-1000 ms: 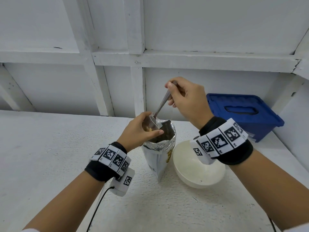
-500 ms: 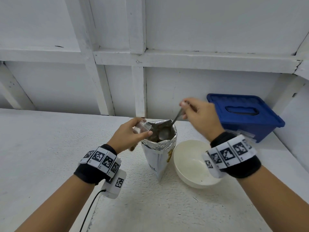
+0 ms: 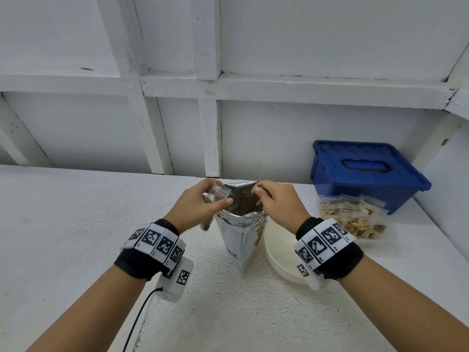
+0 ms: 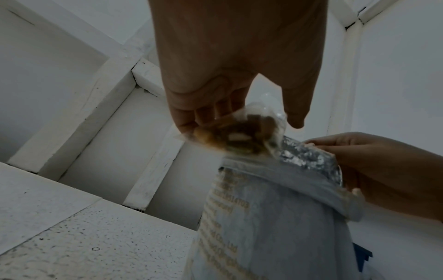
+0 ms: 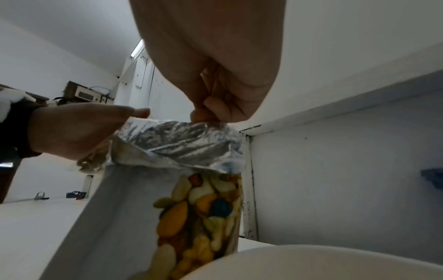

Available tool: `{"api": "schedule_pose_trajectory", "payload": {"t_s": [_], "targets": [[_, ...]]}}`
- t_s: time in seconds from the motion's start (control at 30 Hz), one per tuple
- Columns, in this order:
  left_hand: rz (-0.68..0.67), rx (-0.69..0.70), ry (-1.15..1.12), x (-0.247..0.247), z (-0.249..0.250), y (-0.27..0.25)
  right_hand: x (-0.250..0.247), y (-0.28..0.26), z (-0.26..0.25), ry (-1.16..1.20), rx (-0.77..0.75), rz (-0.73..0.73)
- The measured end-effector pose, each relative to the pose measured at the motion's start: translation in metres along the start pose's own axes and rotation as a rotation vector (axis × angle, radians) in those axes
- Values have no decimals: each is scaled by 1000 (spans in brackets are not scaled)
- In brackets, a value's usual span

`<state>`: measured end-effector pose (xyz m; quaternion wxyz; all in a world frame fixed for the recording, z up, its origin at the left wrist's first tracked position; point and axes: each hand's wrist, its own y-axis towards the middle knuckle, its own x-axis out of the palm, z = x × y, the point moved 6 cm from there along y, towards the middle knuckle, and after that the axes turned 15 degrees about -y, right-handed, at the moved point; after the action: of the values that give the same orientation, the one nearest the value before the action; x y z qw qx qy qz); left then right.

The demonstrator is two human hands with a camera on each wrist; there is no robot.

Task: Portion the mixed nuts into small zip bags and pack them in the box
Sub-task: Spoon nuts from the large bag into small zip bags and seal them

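An open foil bag of mixed nuts (image 3: 241,240) stands on the white table, its printed front showing in the right wrist view (image 5: 191,212). My left hand (image 3: 203,204) holds a small clear zip bag (image 3: 218,193) part-filled with nuts at the foil bag's left rim; the left wrist view shows the zip bag (image 4: 239,136) between fingers and thumb. My right hand (image 3: 274,201) has its fingers curled, pinching the foil bag's far right rim (image 5: 208,121). No spoon shows in any view.
A white bowl (image 3: 281,255) sits just right of the foil bag, under my right wrist. A lidded blue box (image 3: 365,174) stands at the back right, with a pile of filled zip bags (image 3: 352,219) in front of it. A white framed wall runs behind.
My right hand came down from above the foil bag to its rim, and the spoon it held has gone out of sight. My left hand stayed at the bag's left with the zip bag.
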<state>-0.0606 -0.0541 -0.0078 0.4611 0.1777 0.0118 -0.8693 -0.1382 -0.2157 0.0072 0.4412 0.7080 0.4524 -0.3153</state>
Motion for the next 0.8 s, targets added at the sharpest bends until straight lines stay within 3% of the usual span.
{"api": "schedule_pose_trajectory", "payload": {"t_s": [0.43, 0.8], "targets": [[-33, -14, 9, -4, -1, -2, -21, 0, 43, 428, 453, 110], [-113, 17, 313, -13, 20, 0, -44, -5, 68, 505, 531, 243]]}}
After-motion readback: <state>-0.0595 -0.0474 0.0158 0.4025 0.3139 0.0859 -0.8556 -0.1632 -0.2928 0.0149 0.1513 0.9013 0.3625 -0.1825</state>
